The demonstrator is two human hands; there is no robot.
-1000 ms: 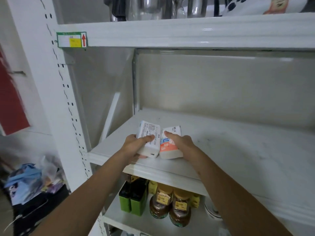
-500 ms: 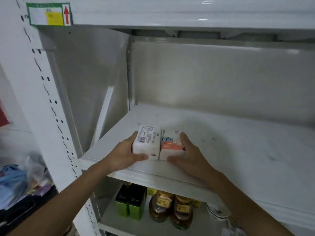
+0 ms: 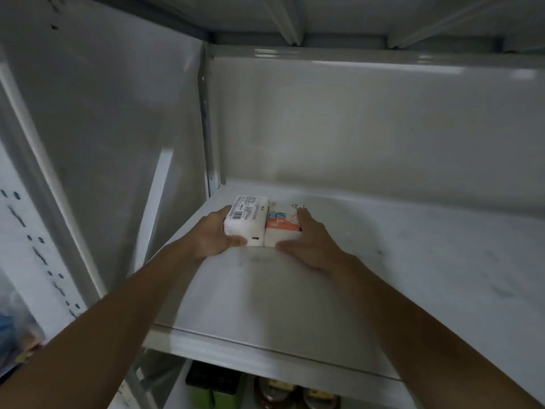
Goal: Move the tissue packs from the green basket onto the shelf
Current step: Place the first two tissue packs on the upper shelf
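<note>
Hands first: my left hand (image 3: 213, 236) is cupped round the outer side of the white tissue pack (image 3: 246, 222), thumb across its near end, fingers along its left edge. My right hand (image 3: 309, 242) does the same on the orange-and-white tissue pack (image 3: 281, 228), fingers laid along its right side and thumb at the near face. Both packs lie flat on the white shelf (image 3: 383, 261), touching side by side, toward the back left corner close to the metal side wall (image 3: 118, 128). Below the shelf's front lip I can make out green containers (image 3: 211, 392) and blurred jars (image 3: 295, 394) on the lower level.
</note>
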